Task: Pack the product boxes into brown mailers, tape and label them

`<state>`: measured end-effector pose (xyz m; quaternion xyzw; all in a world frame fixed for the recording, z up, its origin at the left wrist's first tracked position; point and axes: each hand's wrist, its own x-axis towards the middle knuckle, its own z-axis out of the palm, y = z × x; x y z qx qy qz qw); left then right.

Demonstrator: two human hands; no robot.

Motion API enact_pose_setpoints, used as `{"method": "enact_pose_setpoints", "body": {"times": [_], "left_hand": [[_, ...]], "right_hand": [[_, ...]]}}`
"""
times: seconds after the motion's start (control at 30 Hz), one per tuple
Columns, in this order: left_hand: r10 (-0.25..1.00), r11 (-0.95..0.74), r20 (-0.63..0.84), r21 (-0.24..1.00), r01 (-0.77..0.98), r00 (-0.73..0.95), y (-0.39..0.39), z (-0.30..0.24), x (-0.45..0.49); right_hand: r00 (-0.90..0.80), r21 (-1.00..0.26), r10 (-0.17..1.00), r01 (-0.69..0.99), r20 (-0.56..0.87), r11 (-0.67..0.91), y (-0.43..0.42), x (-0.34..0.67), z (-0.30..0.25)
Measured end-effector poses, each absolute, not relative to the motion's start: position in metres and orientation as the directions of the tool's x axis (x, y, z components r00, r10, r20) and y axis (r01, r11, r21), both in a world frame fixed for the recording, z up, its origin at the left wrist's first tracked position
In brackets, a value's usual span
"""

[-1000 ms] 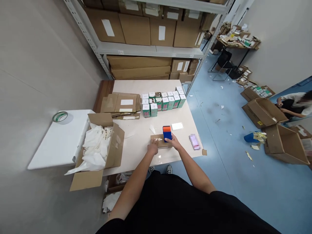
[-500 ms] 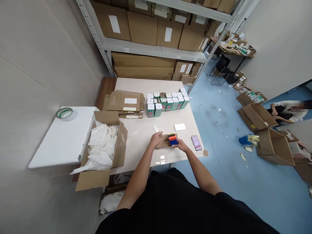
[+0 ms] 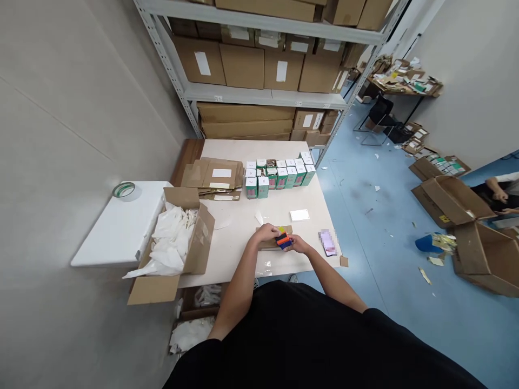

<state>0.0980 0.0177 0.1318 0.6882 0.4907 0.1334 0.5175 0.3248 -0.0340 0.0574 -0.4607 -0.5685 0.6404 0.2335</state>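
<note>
A small multicoloured block (image 3: 283,241), with blue, orange and dark bands, is held between my two hands just above the near part of the table. My left hand (image 3: 267,233) has its fingers closed at the block's upper left side. On the block's lower right side, my right hand (image 3: 298,245) grips it with bent fingers. Beneath the hands lies a flat brown cardboard piece (image 3: 271,245), partly covered by them. A white card (image 3: 299,215) rests beyond my right hand, and a phone (image 3: 327,242) with a blurred screen lies to the right.
Several green-and-white boxes (image 3: 292,178) stand at the table's back beside stacked flat cartons (image 3: 221,174). On the left are an open carton (image 3: 205,237) of white bags and a tape roll (image 3: 123,189). Shelving (image 3: 259,96) rises behind. A person (image 3: 497,192) sits at far right.
My left hand has come right and now touches the coloured block. The block has tilted in my right hand. The whole view has shifted a little.
</note>
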Motion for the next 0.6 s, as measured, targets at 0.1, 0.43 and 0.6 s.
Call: {"method": "enact_pose_setpoints", "body": {"times": [0.1,0.43,0.6], "left_hand": [[0.797,0.079,-0.383,0.833,0.547,0.468,0.011,0.137,0.103],[0.906,0.154,-0.351,0.796,0.585,0.238,-0.008,0.142,0.113],[0.946,0.123,-0.292,0.725,0.678,0.140,-0.015,0.147,0.115]], "right_hand": [[-0.519,-0.952,0.800,0.219,-0.301,-0.216,-0.032,0.329,0.058],[-0.596,-0.957,0.750,0.152,-0.287,-0.246,-0.021,0.334,0.045],[-0.600,-0.968,0.761,0.135,-0.248,-0.210,-0.017,0.332,0.038]]}}
